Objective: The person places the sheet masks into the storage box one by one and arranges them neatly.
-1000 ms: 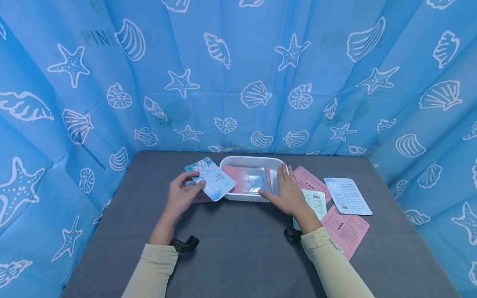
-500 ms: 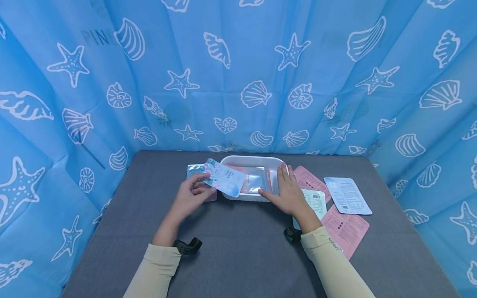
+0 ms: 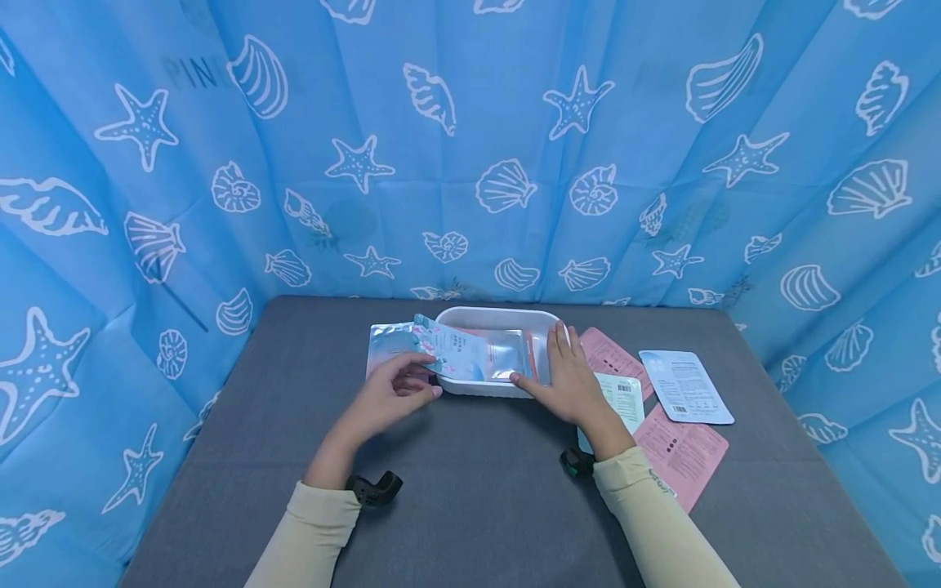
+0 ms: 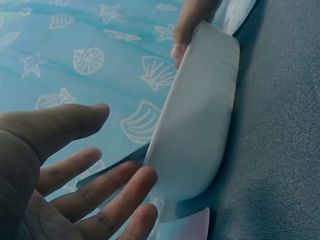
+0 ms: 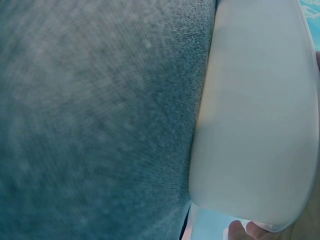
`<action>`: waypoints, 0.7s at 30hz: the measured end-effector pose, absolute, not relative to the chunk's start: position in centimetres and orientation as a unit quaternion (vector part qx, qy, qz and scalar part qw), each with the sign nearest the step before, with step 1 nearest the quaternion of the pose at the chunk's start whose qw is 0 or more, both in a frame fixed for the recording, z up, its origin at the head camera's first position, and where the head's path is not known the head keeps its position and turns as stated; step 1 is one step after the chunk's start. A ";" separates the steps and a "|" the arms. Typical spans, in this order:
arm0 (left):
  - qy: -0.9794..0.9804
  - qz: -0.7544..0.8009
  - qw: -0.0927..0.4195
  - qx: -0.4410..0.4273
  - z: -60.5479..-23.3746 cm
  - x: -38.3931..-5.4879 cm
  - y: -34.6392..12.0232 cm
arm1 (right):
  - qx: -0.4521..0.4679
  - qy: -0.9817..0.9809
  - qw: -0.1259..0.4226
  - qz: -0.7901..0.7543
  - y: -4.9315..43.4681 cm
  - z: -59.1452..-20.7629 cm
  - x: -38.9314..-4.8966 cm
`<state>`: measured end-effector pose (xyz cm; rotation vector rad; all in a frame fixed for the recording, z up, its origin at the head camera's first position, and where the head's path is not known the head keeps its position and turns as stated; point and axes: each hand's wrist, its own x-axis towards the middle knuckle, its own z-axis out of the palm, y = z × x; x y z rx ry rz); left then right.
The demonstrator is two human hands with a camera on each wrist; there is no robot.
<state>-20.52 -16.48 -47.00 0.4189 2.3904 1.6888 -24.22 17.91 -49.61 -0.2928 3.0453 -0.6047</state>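
A white plastic box (image 3: 470,389) stands near the table's back edge. A blue floral foil packet (image 3: 457,349) slants over its left rim, lower part inside, overlapping a silver-windowed packet (image 3: 506,356). My left hand (image 3: 388,398) is just in front of the box's left corner; in the left wrist view its fingers (image 4: 117,192) and thumb spread apart, holding nothing. My right hand (image 3: 569,388) rests over the box's right end, fingers straight and thumb at the front rim. The right wrist view mostly shows the box's front wall (image 5: 255,115).
Another light blue packet (image 3: 390,341) lies left of the box. To the right are two pink packets, a pale green packet (image 3: 621,398) and a pale blue packet (image 3: 684,384), partly overlapping. A blue shell-patterned curtain (image 3: 470,163) hangs behind the grey table (image 3: 470,506).
My left hand has moved right, lowered the blue floral packet into the box and let go of it. The packet on the left is now more exposed. My right hand stays put.
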 end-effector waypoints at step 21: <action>0.816 0.555 0.063 0.149 -47.2 -20.9 -17.6 | -0.095 0.976 0.009 -0.196 17.8 -49.5 -24.1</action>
